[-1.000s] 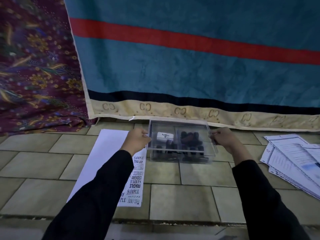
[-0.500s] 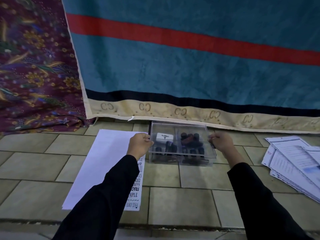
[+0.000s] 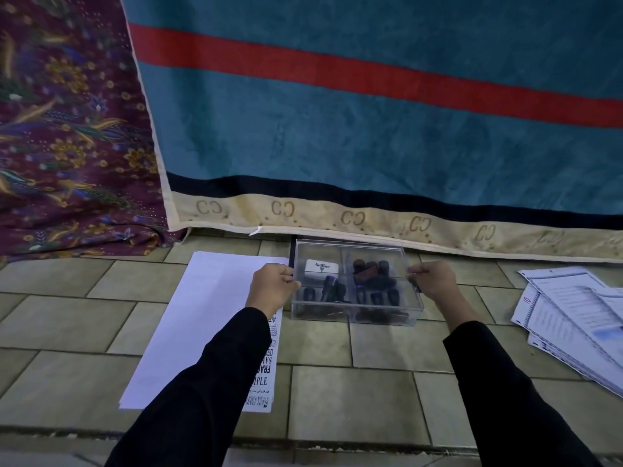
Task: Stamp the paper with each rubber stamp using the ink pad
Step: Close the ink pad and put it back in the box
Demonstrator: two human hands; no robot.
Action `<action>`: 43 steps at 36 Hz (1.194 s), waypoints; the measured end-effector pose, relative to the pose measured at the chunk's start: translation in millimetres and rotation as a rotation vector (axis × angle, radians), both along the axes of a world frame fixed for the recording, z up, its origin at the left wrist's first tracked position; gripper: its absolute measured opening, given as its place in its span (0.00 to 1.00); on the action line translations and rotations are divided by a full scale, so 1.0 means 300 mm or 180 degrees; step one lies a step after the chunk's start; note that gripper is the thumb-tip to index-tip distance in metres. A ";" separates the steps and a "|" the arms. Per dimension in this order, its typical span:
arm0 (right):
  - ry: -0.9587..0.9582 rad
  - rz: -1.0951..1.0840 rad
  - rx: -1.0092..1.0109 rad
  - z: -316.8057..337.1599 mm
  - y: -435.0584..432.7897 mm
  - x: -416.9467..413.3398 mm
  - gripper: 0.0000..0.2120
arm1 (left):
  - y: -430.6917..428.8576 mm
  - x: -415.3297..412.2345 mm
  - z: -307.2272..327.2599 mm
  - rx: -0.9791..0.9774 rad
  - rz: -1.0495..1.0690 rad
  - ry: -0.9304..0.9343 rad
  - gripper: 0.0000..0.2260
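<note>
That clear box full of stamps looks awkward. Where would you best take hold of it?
By its two short end walls near the top rim, one hand from each side, as the left hand and right hand grip it. The clear box is wide, low and smooth-walled, likely too broad for one hand; its back lies close to the hanging blanket, while both ends are open.

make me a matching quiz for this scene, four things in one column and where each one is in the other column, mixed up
Things:
1 clear box
2 white sheet
3 printed forms
4 flowered cloth

Places:
a far right of the view
b gripped by the left hand and right hand
c upper left of the view
d just left of the clear box

Pairs: 1-b, 2-d, 3-a, 4-c
</note>
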State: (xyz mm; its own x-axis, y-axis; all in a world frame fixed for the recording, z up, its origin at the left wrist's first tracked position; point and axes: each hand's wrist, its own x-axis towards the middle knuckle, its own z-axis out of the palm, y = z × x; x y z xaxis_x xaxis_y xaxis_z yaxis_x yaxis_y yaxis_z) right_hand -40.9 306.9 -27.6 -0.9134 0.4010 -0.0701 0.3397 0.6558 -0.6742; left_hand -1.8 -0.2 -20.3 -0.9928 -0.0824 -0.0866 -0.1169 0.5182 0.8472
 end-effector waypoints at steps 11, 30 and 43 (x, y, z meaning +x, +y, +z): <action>-0.0276 -0.0134 -0.0284 0.003 -0.032 -0.002 0.08 | 0.005 -0.015 -0.006 0.0187 -0.0507 -0.0177 0.22; -0.0226 -0.0281 -0.0927 0.010 -0.025 0.122 0.07 | -0.016 0.039 -0.023 0.0173 -0.0289 -0.0305 0.20; -0.0305 -0.0179 -0.0698 -0.007 -0.038 0.276 0.09 | -0.048 0.156 -0.039 0.0207 -0.0367 -0.0472 0.17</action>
